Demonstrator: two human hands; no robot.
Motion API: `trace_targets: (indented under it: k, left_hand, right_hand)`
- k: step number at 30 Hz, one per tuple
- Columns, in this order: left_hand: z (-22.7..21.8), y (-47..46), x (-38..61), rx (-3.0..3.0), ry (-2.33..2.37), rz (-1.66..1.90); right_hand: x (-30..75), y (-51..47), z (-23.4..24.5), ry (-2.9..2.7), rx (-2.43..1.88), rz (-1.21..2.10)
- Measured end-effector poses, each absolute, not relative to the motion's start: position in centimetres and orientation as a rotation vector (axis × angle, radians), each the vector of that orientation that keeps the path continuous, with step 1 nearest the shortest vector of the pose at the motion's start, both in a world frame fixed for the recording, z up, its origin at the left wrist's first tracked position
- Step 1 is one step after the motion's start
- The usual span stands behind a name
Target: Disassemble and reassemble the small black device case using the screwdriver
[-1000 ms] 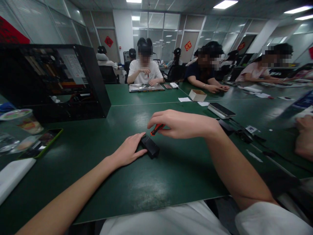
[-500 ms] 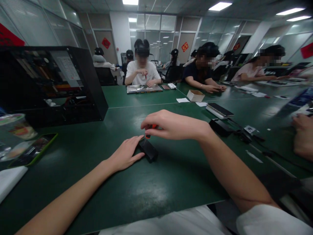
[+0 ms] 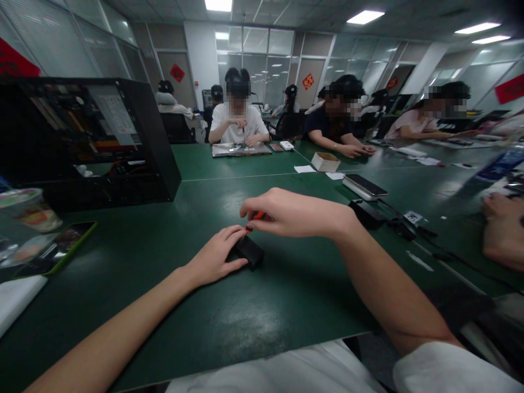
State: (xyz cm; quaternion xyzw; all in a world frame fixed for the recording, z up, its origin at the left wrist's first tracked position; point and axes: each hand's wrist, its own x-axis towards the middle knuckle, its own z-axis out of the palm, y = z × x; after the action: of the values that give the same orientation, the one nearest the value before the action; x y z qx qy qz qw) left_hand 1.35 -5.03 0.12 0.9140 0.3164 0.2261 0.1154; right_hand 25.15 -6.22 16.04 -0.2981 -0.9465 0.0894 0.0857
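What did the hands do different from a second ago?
The left hand slid its fingers right, covering more of the far end of the black box, close to the screwdriver. Nothing was picked up or let go: the right hand still holds the screwdriver. The phone stayed put.

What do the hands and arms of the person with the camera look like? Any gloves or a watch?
The left hand and right hand are bare: no gloves, and no rings that I can see. Neither wrist shows a watch. On the right arm, a loose white sleeve ends near the elbow. The left forearm shows no sleeve.
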Motion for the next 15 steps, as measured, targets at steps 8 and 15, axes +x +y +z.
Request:
trace_targets:
  k: [8, 15]
  left_hand:
    - [0.9, -5.6, 1.7, 2.850, 0.963, 0.729]
    - [8.6, -5.9, -5.0, 2.930, 1.212, 0.647]
  right_hand:
    - [29.1, -8.3, 18.4, -2.922, -1.093, 0.381]
    - [32.5, -9.1, 16.8, -2.784, -1.164, 0.320]
